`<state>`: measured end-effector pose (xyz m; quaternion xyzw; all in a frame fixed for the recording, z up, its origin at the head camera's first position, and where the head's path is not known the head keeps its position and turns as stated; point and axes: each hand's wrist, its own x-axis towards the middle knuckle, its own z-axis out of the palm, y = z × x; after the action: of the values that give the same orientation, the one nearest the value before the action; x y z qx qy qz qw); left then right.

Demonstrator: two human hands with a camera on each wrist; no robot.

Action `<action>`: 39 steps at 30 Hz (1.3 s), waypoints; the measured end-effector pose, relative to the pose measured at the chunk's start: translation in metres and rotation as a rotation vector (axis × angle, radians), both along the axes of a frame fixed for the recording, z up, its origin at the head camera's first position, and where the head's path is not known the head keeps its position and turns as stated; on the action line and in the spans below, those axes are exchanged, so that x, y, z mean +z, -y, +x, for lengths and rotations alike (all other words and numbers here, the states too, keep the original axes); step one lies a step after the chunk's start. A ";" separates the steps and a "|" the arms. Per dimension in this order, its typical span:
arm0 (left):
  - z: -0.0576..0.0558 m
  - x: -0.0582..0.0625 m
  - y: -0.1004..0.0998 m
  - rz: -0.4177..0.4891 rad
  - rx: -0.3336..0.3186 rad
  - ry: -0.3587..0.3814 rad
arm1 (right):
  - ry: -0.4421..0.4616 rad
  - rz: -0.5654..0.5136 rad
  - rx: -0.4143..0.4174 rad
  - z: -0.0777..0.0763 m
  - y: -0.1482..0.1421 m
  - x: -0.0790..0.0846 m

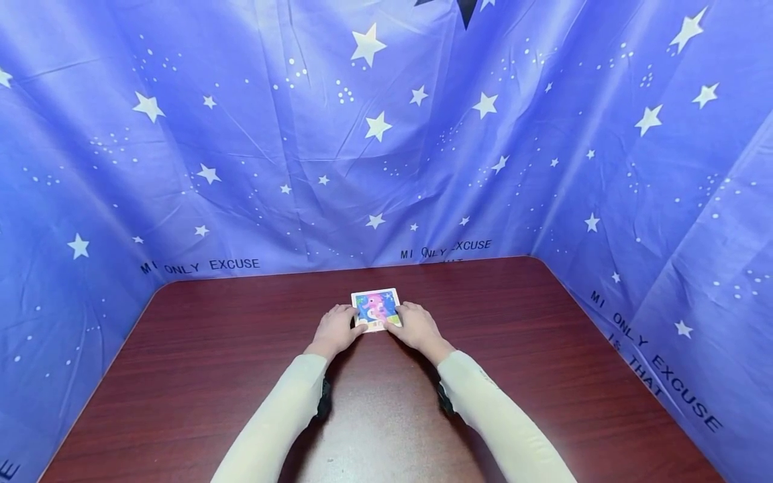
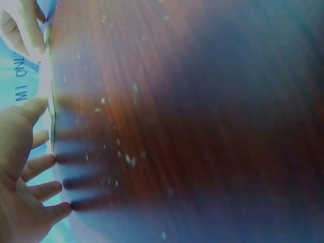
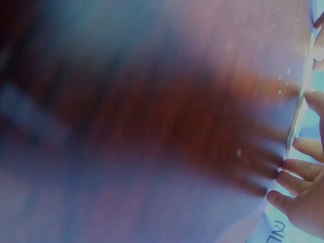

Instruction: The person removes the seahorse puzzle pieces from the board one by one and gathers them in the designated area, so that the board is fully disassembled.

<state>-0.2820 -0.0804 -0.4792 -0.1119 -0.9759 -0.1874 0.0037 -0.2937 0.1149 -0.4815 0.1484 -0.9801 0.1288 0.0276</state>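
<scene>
A small, thin picture board [image 1: 376,302] lies near the far side of the table, showing a pink seahorse on blue within a white border. At its left edge my left hand [image 1: 335,330] grips the near corner between thumb and forefinger. My right hand [image 1: 419,329] holds the right edge likewise, its thumb at the near right corner. Both wrist views catch the board only as a thin strip edge-on. There, the other fingers of the left hand [image 2: 20,167] and of the right hand [image 3: 304,182] spread out with their tips down at the tabletop.
The dark red wooden table [image 1: 199,362] has rounded far corners. A blue curtain [image 1: 290,134] with white stars and printed lettering surrounds it at the back and both sides. Pale sleeves cover both forearms, with a dark device under each wrist.
</scene>
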 end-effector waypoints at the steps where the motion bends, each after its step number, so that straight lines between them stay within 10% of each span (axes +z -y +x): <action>1: 0.001 0.000 0.001 -0.004 -0.013 -0.006 | -0.002 0.005 0.006 0.001 -0.001 0.000; 39: 0.049 0.002 0.011 -0.084 -0.331 -0.089 | 0.021 0.019 0.137 0.056 -0.029 0.013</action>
<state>-0.2332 -0.0912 -0.4771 -0.2794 -0.9499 -0.1394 0.0111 -0.2374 0.1437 -0.4689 0.2141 -0.9691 0.1227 0.0069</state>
